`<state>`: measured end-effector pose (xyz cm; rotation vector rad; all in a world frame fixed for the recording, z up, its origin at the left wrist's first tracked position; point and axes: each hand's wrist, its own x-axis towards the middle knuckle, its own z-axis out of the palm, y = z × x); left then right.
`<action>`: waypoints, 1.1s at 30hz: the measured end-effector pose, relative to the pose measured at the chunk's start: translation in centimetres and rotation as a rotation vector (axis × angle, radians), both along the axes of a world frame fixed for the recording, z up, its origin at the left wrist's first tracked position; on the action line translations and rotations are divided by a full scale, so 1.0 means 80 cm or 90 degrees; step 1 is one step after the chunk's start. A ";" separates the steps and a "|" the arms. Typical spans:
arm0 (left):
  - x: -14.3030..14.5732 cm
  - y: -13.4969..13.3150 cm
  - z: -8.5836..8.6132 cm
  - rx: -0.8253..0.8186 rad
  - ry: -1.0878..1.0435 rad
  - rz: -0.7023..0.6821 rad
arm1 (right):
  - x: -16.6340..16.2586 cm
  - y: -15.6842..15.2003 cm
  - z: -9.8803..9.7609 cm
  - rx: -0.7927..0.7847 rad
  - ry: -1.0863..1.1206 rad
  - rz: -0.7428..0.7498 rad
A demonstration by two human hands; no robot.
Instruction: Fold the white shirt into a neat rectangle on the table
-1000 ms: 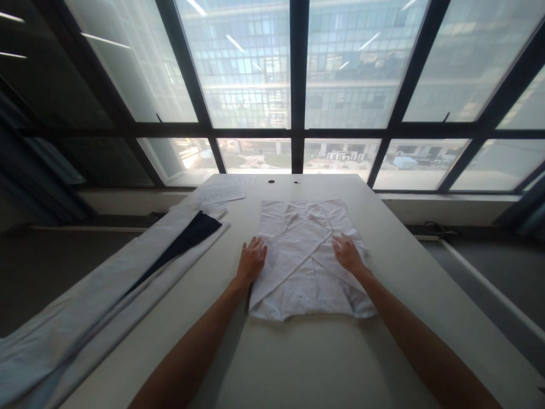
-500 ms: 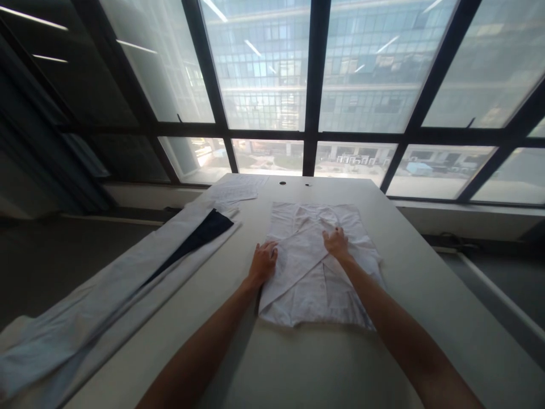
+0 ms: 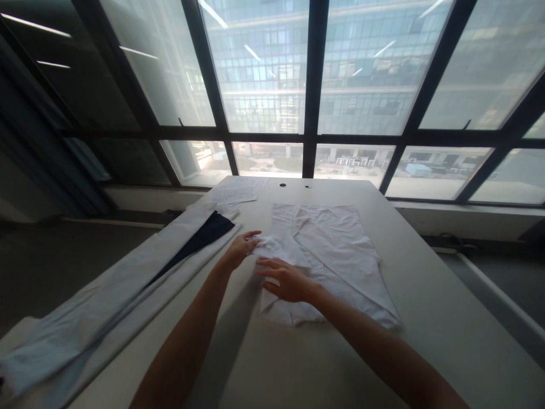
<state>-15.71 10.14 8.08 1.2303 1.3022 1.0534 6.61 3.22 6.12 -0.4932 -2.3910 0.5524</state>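
A white shirt (image 3: 340,244) lies on the white table (image 3: 238,363), partly folded, with one panel of cloth running diagonally toward its lower right corner. At its left side, my left hand (image 3: 241,250) pinches a bunched, slightly raised part of the cloth. My right hand (image 3: 288,280) is over the lower left of the shirt, palm down and fingers stretched out toward the left hand. Whether its fingertips touch the cloth I cannot tell.
Along the table's left edge lie long pale garments (image 3: 106,295) with a dark navy piece (image 3: 200,238) among them. A printed white sheet (image 3: 236,190) is at the far left corner. Two round holes (image 3: 283,185) pierce the far end, before large windows.
My right hand has moved from the shirt's upper right to its lower left. My left hand has shifted left, gathering cloth. The diagonal panel now slants to the lower right, not the lower left.
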 end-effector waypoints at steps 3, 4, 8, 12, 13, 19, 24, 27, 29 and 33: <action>-0.060 -0.001 0.037 0.045 0.176 0.167 | 0.021 -0.004 -0.004 -0.025 0.062 -0.054; -0.079 -0.004 0.048 0.106 0.253 0.290 | 0.029 -0.001 -0.009 -0.035 0.071 -0.079; -0.125 -0.019 0.083 0.304 0.480 0.700 | 0.053 0.019 -0.036 -0.089 0.054 -0.219; -0.087 -0.024 0.087 0.442 0.556 0.666 | 0.056 0.046 -0.052 -0.114 -0.014 -0.403; -0.066 -0.021 0.080 0.454 0.565 0.617 | 0.054 0.053 -0.054 -0.116 -0.040 -0.441; 0.077 -0.008 -0.016 0.374 0.637 0.143 | 0.044 0.089 -0.066 -0.196 -0.190 -0.548; 0.120 -0.024 -0.095 0.304 0.728 -0.077 | 0.052 0.102 -0.071 -0.231 -0.115 -0.579; 0.115 -0.029 -0.110 0.300 0.755 -0.101 | 0.086 0.106 -0.058 -0.238 0.022 -0.558; 0.113 -0.029 -0.111 0.297 0.758 -0.101 | 0.134 0.105 -0.044 -0.244 0.074 -0.560; 0.115 -0.027 -0.107 0.296 0.755 -0.098 | 0.287 0.083 -0.011 -0.309 0.283 -0.602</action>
